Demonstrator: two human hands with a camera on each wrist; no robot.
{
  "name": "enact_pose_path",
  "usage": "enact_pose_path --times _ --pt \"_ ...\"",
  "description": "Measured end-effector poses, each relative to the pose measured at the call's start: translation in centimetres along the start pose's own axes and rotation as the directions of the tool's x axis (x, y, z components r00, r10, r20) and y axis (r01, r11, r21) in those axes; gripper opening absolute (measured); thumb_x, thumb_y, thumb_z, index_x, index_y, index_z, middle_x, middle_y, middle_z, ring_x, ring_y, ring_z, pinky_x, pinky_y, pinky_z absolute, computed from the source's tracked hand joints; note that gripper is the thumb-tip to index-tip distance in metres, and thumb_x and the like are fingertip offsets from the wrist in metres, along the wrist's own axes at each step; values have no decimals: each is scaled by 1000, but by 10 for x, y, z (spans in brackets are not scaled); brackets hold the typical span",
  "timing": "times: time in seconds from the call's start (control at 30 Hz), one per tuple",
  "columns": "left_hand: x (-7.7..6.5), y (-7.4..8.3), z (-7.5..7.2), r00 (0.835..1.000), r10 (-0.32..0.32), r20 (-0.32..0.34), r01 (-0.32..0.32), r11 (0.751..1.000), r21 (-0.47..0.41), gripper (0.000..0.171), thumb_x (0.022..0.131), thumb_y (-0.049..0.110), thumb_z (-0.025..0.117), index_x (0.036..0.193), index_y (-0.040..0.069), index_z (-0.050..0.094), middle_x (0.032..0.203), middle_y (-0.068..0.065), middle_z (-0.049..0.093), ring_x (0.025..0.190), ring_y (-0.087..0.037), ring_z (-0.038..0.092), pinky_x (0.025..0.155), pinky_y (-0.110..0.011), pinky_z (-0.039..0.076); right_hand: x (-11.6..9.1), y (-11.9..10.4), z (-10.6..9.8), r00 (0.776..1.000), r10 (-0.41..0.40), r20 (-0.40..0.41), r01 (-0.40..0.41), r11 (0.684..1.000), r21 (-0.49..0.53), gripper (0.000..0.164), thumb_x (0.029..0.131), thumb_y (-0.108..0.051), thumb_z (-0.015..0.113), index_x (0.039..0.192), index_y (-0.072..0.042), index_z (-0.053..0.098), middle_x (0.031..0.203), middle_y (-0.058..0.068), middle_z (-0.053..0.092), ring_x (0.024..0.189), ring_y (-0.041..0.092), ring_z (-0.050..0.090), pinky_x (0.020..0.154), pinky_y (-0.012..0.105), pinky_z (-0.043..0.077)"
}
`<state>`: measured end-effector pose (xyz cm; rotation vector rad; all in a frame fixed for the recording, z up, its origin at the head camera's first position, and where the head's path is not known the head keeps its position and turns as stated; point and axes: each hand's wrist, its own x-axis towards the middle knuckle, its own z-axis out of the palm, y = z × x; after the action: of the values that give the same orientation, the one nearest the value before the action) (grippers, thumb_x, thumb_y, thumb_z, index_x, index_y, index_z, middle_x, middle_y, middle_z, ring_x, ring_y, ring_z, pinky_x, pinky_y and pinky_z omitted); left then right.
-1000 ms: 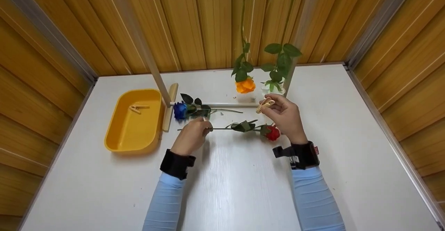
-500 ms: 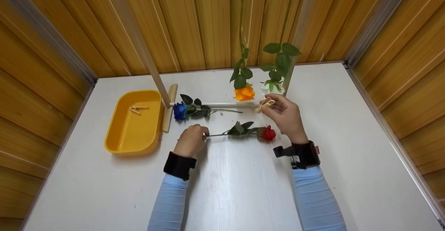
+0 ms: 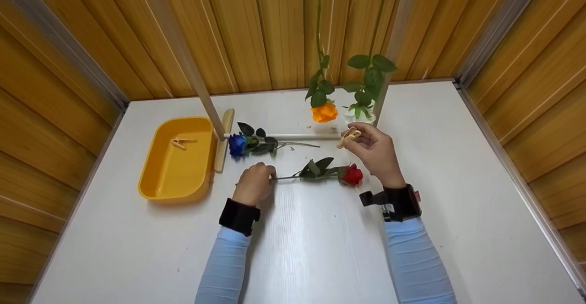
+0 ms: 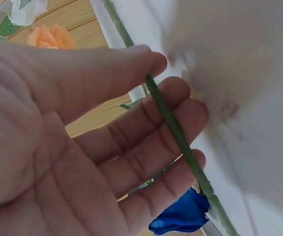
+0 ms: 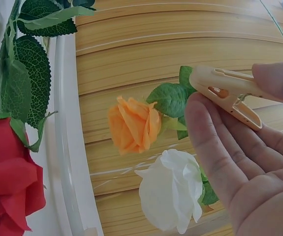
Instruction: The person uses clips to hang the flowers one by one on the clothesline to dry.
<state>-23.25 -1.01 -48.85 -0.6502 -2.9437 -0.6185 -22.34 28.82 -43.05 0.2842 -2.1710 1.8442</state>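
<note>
Head view: the left hand (image 3: pixel 252 184) pinches the stem (image 3: pixel 286 177) of the red rose (image 3: pixel 351 175), which is on or just over the table (image 3: pixel 297 240), its flower end near the right hand (image 3: pixel 379 153). That one holds up a peg (image 3: pixel 349 138). The step appears to be readying the red rose for hanging, as the orange rose (image 3: pixel 324 111) and white rose (image 3: pixel 353 116) hang upside down behind. The next move would call for raising stem and peg together without losing either. Against a second ago, the left hand and stem sit nearer the person and the red rose lies slightly further left; the right hand looks unmoved.

Left wrist view: the stem slants under the thumb tip and across the fingers.

Right wrist view: thumb and fingers pinch the peg, apart from the red rose; how hard it is squeezed, I cannot tell
</note>
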Motion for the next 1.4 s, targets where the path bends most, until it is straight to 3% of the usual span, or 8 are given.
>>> enact_pose_path --times 0.3,0.57,0.9,1.13,1.3,1.4 --pt "2 5 6 998 51 -35 -50 999 17 14 81 -8 75 88 3 79 84 -16 66 82 -38 66 73 -50 55 0 -1 1 1000 -2 12 2 1000 10 37 90 6 74 125 10 65 113 25 72 98 7 71 85 20 58" --pt "4 3 11 988 90 -122 -85 995 47 17 76 -12 74 82 3 79 79 -15 65 78 -38 65 70 -50 54 1 -2 1 1000 -1 13 1 1000 -1 38 89 6 74 126 10 65 113 26 71 98 7 71 85 20 58" --pt "3 6 7 984 77 -161 -63 994 91 17 76 -13 72 83 2 77 82 -16 66 77 -36 65 69 -48 55 0 -1 2 1000 -12 13 12 1000 -8 39 89 7 75 126 10 64 113 26 71 97 7 71 85 20 58" --pt "-1 13 0 998 -20 -64 18 999 -28 13 88 -2 72 101 -2 74 93 -21 75 86 -40 72 72 -51 58 0 0 2 1000 -15 20 15 1000 -2 38 90 8 73 127 9 64 115 26 71 98 6 71 85 20 58" --pt "1 18 1 997 -74 5 74 994 -82 15 94 4 67 105 -4 73 97 -22 75 91 -41 73 79 -52 58 -1 0 1 1000 -23 18 23 1000 -3 38 90 8 73 126 9 64 114 26 71 97 7 72 84 21 58" --pt "3 18 4 993 -103 60 112 980 -165 18 96 8 63 106 -4 73 99 -21 75 96 -40 71 85 -52 56 0 0 2 1000 -22 12 23 1000 -12 37 89 7 74 125 9 65 113 25 72 97 6 71 84 20 58"
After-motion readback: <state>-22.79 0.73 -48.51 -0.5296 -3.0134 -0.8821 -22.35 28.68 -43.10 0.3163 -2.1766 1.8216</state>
